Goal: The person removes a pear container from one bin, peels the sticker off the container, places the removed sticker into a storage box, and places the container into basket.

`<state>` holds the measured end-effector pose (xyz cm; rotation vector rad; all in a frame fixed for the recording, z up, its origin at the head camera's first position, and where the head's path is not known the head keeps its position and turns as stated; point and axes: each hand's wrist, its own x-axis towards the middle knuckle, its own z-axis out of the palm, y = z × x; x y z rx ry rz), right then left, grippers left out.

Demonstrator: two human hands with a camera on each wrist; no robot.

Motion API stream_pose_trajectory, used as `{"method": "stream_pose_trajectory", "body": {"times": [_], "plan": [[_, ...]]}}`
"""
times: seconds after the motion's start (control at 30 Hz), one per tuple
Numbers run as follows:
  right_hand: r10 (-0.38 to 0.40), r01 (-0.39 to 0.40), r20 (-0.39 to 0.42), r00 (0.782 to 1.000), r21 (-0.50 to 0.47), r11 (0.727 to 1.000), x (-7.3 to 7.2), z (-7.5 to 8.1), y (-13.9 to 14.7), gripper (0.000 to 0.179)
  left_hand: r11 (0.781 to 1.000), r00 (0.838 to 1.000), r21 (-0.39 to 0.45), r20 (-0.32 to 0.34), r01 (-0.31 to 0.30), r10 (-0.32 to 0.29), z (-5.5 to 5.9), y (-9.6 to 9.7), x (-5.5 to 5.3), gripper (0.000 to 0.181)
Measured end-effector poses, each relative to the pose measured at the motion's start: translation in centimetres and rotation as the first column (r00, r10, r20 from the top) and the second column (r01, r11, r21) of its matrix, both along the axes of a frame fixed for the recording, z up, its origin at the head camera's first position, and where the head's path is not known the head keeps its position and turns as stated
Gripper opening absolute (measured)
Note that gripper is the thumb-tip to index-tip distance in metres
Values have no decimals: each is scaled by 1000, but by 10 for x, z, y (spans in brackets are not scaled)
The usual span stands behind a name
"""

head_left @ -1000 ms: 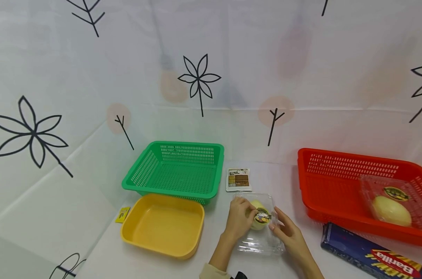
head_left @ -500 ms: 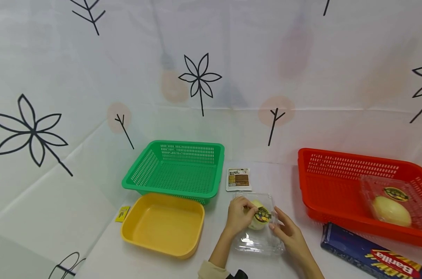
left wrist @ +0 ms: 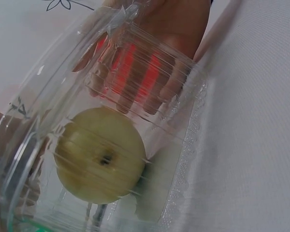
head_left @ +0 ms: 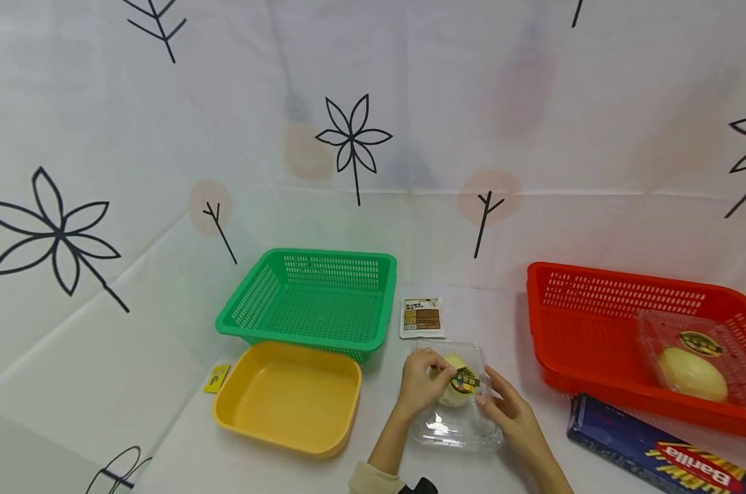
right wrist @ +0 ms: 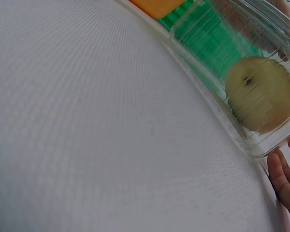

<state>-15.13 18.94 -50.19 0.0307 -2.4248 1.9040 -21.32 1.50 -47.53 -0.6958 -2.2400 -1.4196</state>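
A transparent plastic clamshell box [head_left: 456, 432] lies on the white table, with a pale yellow-green round fruit [left wrist: 100, 154] inside. On its lid is a round black-and-yellow sticker [head_left: 465, 381]. My left hand [head_left: 421, 384] reaches over the lid from the left, thumb and forefinger pinching the sticker's edge. At the box's right side, my right hand [head_left: 513, 415] holds the wall, thumb on top and fingers along the outside. Through the plastic, the left wrist view shows the right hand's fingers beyond the fruit.
A green basket [head_left: 308, 346] and a yellow tub [head_left: 286, 442] stand left. A flat packet [head_left: 422, 318] lies behind the box, a small yellow packet [head_left: 216, 379] far left. Right, a red basket [head_left: 583, 322] holds another boxed fruit [head_left: 694, 374]; before it lies a Barilla carton [head_left: 663, 449].
My left hand has shifted very slightly left, and the sticker has changed its tilt a little. The right hand and the box stay in place.
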Motion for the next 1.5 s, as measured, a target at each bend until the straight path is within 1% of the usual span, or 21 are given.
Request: {"method": "stream_pose_trajectory", "body": {"times": [0.27,0.37,0.6,0.73,0.83,0.97,1.17,1.4,1.5], "plan": [[-6,6,-12,1000,2,1000,1,0,0,59,1000,998,2,58,23,-24,3,-1,1,5],[-10,10,-10,1000,2,1000,1,0,0,59,999,997,9,70,36,-36,3,-1,2,6],[-7,7,-29,1000,-4,1000,2,0,0,58,998,995,21,83,57,-59,2,-2,3,6],[-4,4,-33,999,4,1000,3,1,0,58,996,992,42,90,82,-86,2,-2,3,6],[-15,16,-30,999,18,1000,3,1,-1,58,994,991,51,91,93,-98,1,-3,3,6],[-24,25,-26,999,25,999,2,1,-1,58,994,991,54,89,94,-98,0,-3,2,6],[-10,11,-18,1000,16,1000,2,1,1,58,992,991,70,78,106,-112,0,-2,2,6],[-4,3,-37,999,-14,1000,0,-1,1,58,992,986,71,120,104,-112,1,-2,3,6],[-5,5,-38,999,-18,1000,0,-1,1,58,992,985,68,131,104,-113,4,-2,4,6]]}}
